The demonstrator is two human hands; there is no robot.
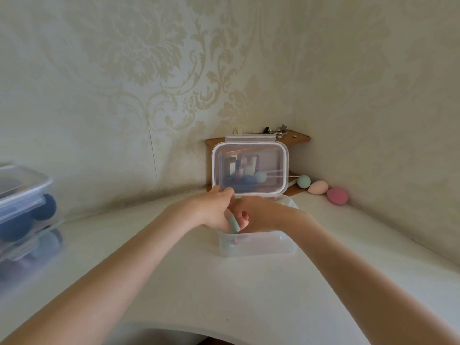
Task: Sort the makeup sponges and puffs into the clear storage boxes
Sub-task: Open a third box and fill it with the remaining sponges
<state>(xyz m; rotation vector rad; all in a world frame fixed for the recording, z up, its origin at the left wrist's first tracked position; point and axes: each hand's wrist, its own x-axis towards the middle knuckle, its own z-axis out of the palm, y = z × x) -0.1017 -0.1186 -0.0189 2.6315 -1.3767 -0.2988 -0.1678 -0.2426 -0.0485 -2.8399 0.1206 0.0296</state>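
Three loose egg sponges (321, 187) by the wall — mint, peach, pink; two stacked boxes (23, 210) at left; one open box (256, 245).

A wooden corner shelf (300, 138) is sitting in the corner ahead of me, with small trinkets (278, 131) lying on its top tier. Damask-patterned wallpaper (154, 61) is covering both walls, and the white counter (224, 295) is stretching out under me.

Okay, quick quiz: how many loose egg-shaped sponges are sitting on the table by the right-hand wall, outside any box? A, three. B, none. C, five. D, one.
A: a mint sponge, a peach sponge and a pink sponge lie in a row on the table along the right-hand wall, outside the open clear box.
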